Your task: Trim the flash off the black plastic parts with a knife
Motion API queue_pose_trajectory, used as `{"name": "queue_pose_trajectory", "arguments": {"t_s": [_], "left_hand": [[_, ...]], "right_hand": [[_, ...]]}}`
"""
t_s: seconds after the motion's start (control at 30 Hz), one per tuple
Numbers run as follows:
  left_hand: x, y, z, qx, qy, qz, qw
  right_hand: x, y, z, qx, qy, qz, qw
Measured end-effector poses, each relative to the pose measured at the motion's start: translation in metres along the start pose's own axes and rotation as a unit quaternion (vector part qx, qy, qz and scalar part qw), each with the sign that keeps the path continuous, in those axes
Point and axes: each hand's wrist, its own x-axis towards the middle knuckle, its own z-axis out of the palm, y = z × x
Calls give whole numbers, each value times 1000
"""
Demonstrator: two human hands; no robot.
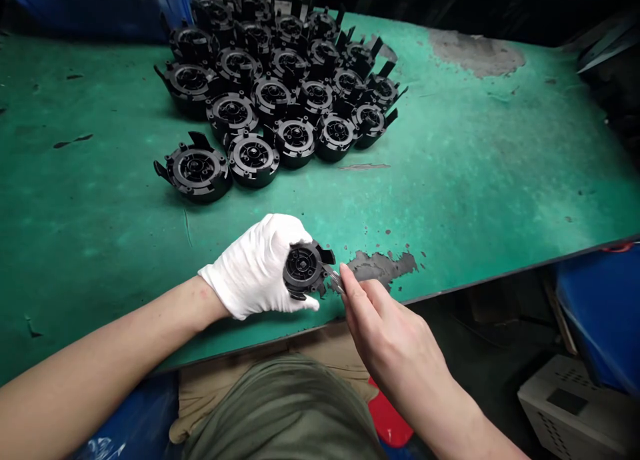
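My left hand, in a white glove, is closed around a round black plastic housing just above the front of the green table. The ringed face of the part is turned up toward me, and tabs stick out from its rim. My bare right hand pinches a slim, shiny tool, its tip against the right edge of the housing. Fingers hide most of the tool, so its exact kind does not show. Beyond my hands, several like black housings sit grouped on the table.
The green table has worn grey patches, and its front edge runs close under my hands. At the back left stands a blue bin. Below the table on the right are a whitish box and a blue container.
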Motion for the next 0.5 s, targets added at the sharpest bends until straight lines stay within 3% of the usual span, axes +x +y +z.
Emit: {"name": "queue_pose_trajectory", "arguments": {"t_s": [0.2, 0.5], "left_hand": [[4, 2, -4, -8, -37, -8, 999], [4, 0, -2, -30, -36, -12, 999]], "right_hand": [[5, 3, -11, -4, -11, -22, 1000], [11, 14, -14, -1, -9, -66, 998]]}}
